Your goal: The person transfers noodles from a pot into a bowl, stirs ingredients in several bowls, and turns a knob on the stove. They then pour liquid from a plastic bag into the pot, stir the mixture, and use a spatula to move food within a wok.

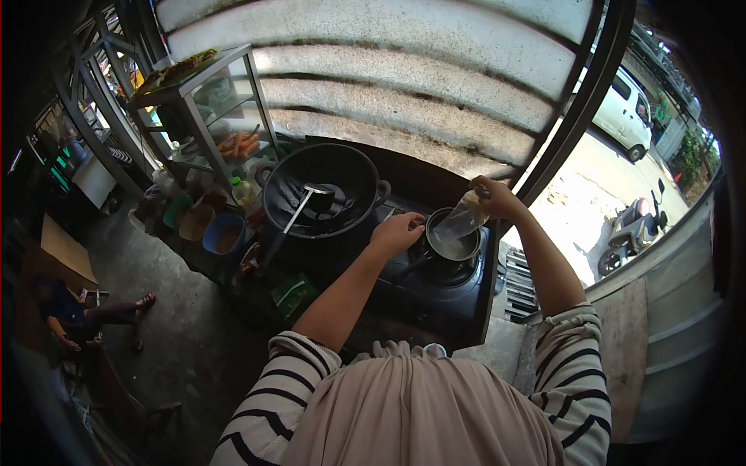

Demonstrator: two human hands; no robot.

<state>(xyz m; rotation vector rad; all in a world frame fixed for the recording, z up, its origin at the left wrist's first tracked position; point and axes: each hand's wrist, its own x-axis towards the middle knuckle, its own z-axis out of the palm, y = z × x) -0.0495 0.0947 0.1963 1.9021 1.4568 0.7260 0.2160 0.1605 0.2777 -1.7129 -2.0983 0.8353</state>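
Observation:
My right hand [497,198] is closed around a clear plastic container [464,220], which it holds tilted over a small dark pot [449,255]. The container's lower end reaches inside the pot's rim, above cloudy liquid [452,247]. At the left of that rim, my left hand [399,234] has its fingers curled together; I cannot tell what they hold. The pot sits on a black stove [420,307]. To the left stands a large black wok [284,179] with a metal spatula [299,212] lying in it.
A glass display case [203,116] stands behind the wok on the left. Near it are a blue bucket [224,235] and a bottle with a green cap [242,190]. A seated person [74,314] is at far left. Outside, a motorbike [631,233] and a white van [622,109] are parked.

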